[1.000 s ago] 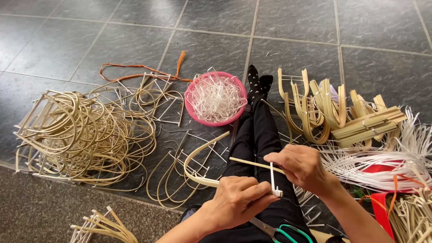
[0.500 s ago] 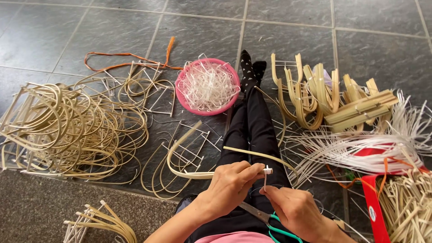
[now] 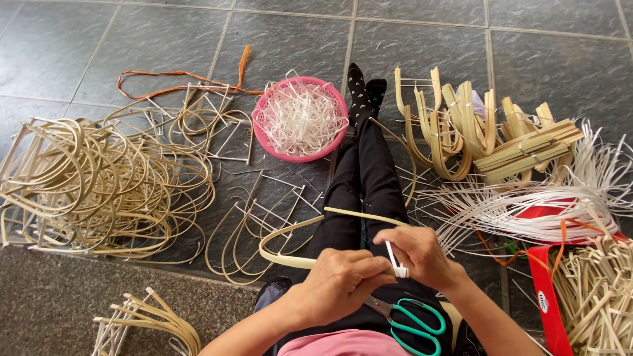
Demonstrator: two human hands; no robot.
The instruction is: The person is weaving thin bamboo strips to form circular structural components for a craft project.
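Note:
I sit on the floor with my legs [image 3: 359, 178] stretched out in black trousers. My left hand [image 3: 343, 283] grips a bent, U-shaped bamboo strip [image 3: 290, 237] over my lap. My right hand [image 3: 422, 254] pinches a thin white plastic tie [image 3: 393, 258] at the spot where the strip's ends meet. The two hands touch each other. Green-handled scissors [image 3: 405, 320] lie on my lap just below the hands.
A pink bowl [image 3: 264, 138] of white plastic ties sits beside my feet. A big heap of bent strip frames [image 3: 99, 184] lies at left, more frames [image 3: 257, 224] nearer my legs. Flat bamboo pieces [image 3: 488, 138], white strips [image 3: 527, 211] and a red band [image 3: 544, 296] lie at right.
My right hand came up from the scissors on my lap to the white tie on the strip. The bent strip has turned slightly in my left hand.

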